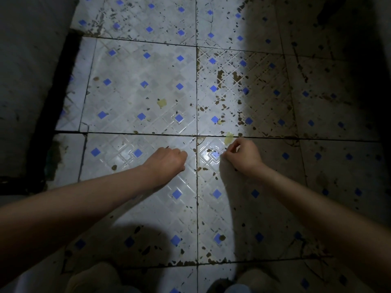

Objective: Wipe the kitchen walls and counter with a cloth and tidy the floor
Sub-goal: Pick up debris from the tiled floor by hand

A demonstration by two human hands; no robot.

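The floor (148, 98) is white tile with small blue diamonds, spotted all over with brown dirt. A pale yellow scrap (229, 138) lies on a grout line just beyond my right hand (243, 157), whose fingers are curled toward it with the tips close to its near edge. A second yellow scrap (162, 103) lies farther out on the middle tile. My left hand (169, 160) hovers low over the floor with its fingers curled under, holding nothing that I can see. No cloth is in view.
A grey wall (27, 81) runs along the left, with a dark gap (57, 98) at its foot. The right side of the floor lies in deep shadow. My feet (99, 278) show at the bottom edge.
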